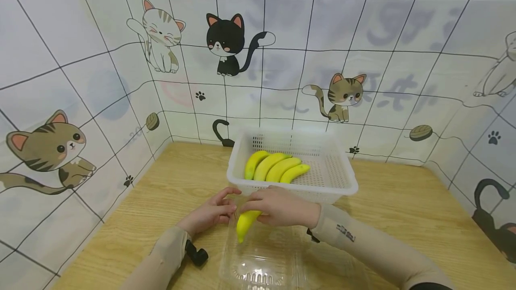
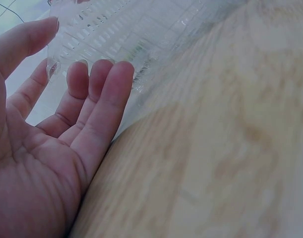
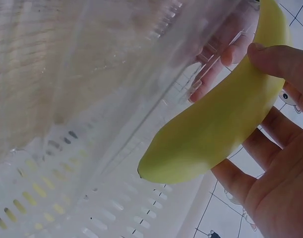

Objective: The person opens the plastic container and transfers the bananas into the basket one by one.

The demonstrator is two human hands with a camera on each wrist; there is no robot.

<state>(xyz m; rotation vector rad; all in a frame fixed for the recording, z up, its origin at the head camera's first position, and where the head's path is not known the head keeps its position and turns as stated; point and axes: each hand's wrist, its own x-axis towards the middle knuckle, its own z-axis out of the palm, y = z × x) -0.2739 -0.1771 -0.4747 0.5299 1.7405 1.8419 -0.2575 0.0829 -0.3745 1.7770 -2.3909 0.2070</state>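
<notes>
My right hand (image 1: 280, 206) holds a yellow banana (image 1: 246, 226) between thumb and fingers, above a clear plastic clamshell box (image 1: 268, 254). In the right wrist view the banana (image 3: 206, 129) lies slanted across the fingers, its blunt end free. The left hand (image 1: 212, 213) is at the box's left side, palm facing inward. Up close in the left wrist view, its fingers (image 2: 104, 106) are loosely bent with their tips by the clear plastic wall (image 2: 121, 44); whether they press on it I cannot tell.
Behind the box stands a white perforated basket (image 1: 338, 189) with several bananas (image 1: 278, 167) lying side by side in its left half. The wooden table (image 1: 403, 218) ends at walls covered with a cat-patterned sheet (image 1: 282, 70).
</notes>
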